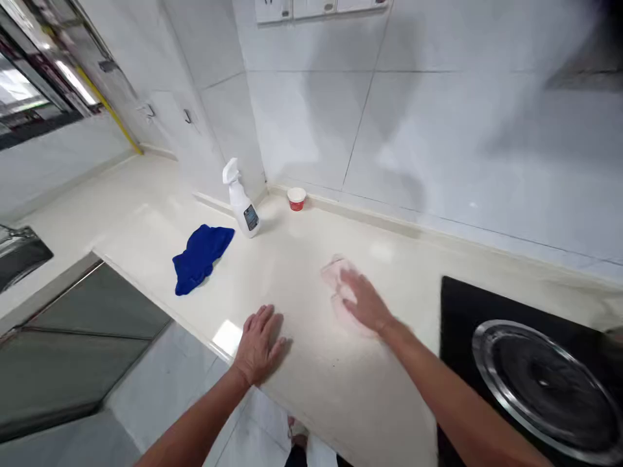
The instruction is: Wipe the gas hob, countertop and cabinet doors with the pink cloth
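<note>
My right hand [365, 298] is on a pale pink cloth [335, 272] on the cream countertop [311, 363]. Motion blurs both the hand and the cloth, and part of the cloth is hidden beneath the palm. Near the counter's front edge, my left hand [259, 346] lies flat, its fingers stretched out and nothing in it. To the left is a crumpled blue cloth [202, 257]. Beside that stands a white spray bottle [243, 206], upright with a dark label. A small red and white tub [296, 199] sits close to the back wall.
A black gas hob [457, 324] with a round metal burner ring is on the right. At far left is a sink [22, 256]. Grey cabinet doors [92, 337] lie below the counter. Sockets [311, 6] are fixed on the tiled wall.
</note>
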The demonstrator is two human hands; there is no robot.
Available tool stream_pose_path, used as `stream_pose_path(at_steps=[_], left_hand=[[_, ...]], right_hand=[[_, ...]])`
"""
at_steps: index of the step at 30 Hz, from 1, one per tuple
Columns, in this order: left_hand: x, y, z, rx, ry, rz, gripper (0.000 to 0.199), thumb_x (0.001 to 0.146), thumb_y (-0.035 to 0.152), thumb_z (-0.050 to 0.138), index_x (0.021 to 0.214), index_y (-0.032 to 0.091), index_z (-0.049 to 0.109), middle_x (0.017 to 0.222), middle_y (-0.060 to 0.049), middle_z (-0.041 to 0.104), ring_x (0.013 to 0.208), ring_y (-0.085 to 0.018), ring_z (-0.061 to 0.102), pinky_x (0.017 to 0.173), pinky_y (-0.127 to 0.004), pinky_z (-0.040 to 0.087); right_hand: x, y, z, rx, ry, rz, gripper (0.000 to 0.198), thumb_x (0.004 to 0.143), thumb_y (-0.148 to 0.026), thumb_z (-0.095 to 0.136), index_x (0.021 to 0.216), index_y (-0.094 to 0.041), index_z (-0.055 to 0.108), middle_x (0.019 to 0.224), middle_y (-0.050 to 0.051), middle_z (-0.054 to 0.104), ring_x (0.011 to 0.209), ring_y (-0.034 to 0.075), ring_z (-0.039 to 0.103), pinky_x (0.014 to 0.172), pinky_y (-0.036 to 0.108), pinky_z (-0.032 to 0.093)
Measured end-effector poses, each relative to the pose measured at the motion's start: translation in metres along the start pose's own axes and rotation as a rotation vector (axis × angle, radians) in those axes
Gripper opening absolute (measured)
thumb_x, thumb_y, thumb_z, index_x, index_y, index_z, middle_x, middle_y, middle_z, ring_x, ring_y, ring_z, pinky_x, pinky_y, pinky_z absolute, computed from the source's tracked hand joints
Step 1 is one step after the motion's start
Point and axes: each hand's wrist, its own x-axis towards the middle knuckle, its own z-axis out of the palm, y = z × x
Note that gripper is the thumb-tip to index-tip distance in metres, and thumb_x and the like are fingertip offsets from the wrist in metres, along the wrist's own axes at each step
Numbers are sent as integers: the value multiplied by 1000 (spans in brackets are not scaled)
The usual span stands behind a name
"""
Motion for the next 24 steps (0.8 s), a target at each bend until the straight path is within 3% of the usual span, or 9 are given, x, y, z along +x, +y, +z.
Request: stream_pose_path(at_steps=[4,6,10,13,15,19,21,24], left_hand=[[0,1,-7,-173,53,4,52,97,43,50,145,25,48,156,-14,44,151,-32,31,119,-60,32],[3,3,-13,-368,49,-96,55,92,49,55,141,23,54,153,-13,48,150,-32,33,123,-58,26],[14,5,-34,-669,13,-350,55,86,61,57,123,22,69,137,-11,65,141,-31,46,124,-53,28],[17,3,-60,-700,32,-457,51,91,60,50,118,22,71,130,-9,69,130,-28,57,117,-48,40],[9,2,-83,-709,95,-533,52,92,60,48,118,21,70,130,-9,69,127,-26,60,112,-45,44],[-32,4,-121,-704,275,-653,54,95,62,42,119,20,67,133,-10,66,127,-25,59,107,-43,47],[-57,6,-130,-721,414,-746,54,94,62,43,118,20,66,133,-11,66,126,-26,58,105,-43,47],[-86,10,-122,-736,596,-867,51,92,61,48,117,21,65,133,-11,65,126,-26,58,107,-44,46]], right_hand=[[-50,-85,53,8,-87,-174,77,88,-30,48,160,-23,24,165,8,25,154,26,18,126,54,16],[-71,-130,76,56,-122,-271,81,84,-26,51,160,-20,22,166,8,22,155,25,13,127,52,13],[-98,-201,110,269,-191,-436,67,84,-25,56,148,-20,42,156,7,42,151,23,24,129,48,11],[-107,-223,123,459,-235,-468,57,80,-26,58,136,-20,51,137,8,58,133,23,48,122,43,29],[-108,-228,123,588,-230,-398,55,77,-27,56,132,-20,52,127,7,62,117,22,57,111,41,43],[-86,-239,108,770,-1,-225,50,87,-29,48,137,-20,43,126,9,59,113,20,58,101,35,49],[-63,-251,104,664,110,-246,50,91,-30,48,140,-20,41,132,11,55,121,21,54,105,36,46],[-28,-268,117,269,90,-321,61,89,-34,59,146,-20,40,146,14,46,134,27,45,112,45,41]])
